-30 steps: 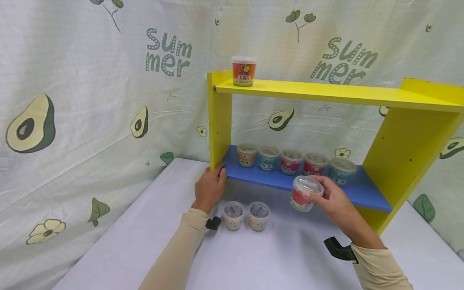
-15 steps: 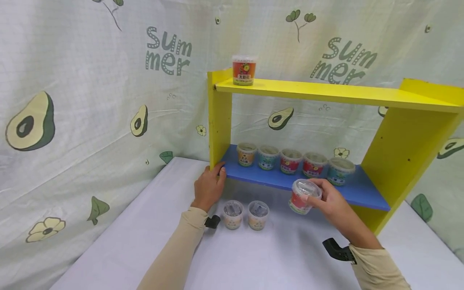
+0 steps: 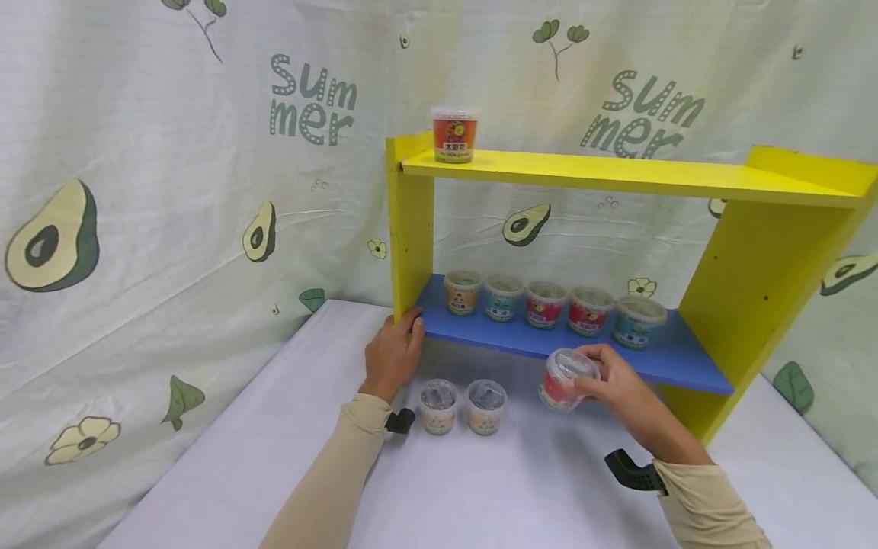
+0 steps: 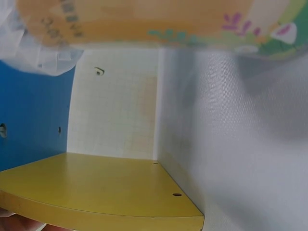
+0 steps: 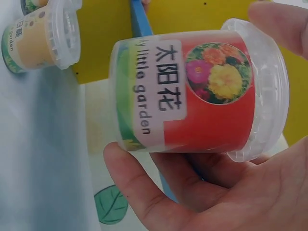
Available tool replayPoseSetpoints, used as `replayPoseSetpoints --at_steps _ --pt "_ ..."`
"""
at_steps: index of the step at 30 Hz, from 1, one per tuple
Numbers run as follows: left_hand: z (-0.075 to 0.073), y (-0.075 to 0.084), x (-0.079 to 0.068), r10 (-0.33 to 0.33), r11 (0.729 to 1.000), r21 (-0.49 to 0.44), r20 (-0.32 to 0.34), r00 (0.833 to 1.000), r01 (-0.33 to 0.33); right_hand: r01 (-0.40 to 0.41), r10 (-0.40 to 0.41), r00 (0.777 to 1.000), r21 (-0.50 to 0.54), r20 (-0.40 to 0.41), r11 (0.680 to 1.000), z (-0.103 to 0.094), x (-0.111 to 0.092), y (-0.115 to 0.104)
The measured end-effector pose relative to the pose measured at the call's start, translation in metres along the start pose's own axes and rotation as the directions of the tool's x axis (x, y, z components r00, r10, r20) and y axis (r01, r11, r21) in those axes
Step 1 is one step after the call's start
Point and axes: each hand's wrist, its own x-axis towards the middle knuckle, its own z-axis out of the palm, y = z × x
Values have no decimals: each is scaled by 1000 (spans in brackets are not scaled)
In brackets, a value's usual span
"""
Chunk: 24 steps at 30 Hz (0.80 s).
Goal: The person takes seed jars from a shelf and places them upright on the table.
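Observation:
My right hand (image 3: 620,385) holds a clear lidded plastic cup (image 5: 216,115) with a red label, a flower picture and "My little garden" on it. The cup is slightly tilted, above the table and in front of the blue lower board (image 3: 480,332) of a yellow shelf unit (image 3: 617,169). Thumb and fingers lie on opposite sides of it. My left hand (image 3: 392,357) grips the front edge of the unit's left side panel (image 3: 410,244), at the height of the blue board. Two orange-labelled lidded cups (image 3: 437,419) stand on the table between my hands.
Several cups with orange, teal and red labels stand in a row on the blue board, including a teal one (image 3: 636,332) at the right end. One red-orange cup (image 3: 455,141) stands on the top board's left end. A patterned cloth (image 3: 171,229) hangs behind the white table (image 3: 466,496).
My right hand has moved slightly left and down with the red-labelled cup, which leans a little more. The left hand stays on the side panel.

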Motion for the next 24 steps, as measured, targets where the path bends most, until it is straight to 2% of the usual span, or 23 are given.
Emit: replayPoseSetpoints --at_steps 6,24 --pt "-1 1 1 -2 1000 -3 2 1000 2 -44 44 999 22 27 999 0 4 4" --pt "-2 3 0 -5 1000 10 15 1000 5 -105 108 992 -48 60 993 7 7 14"
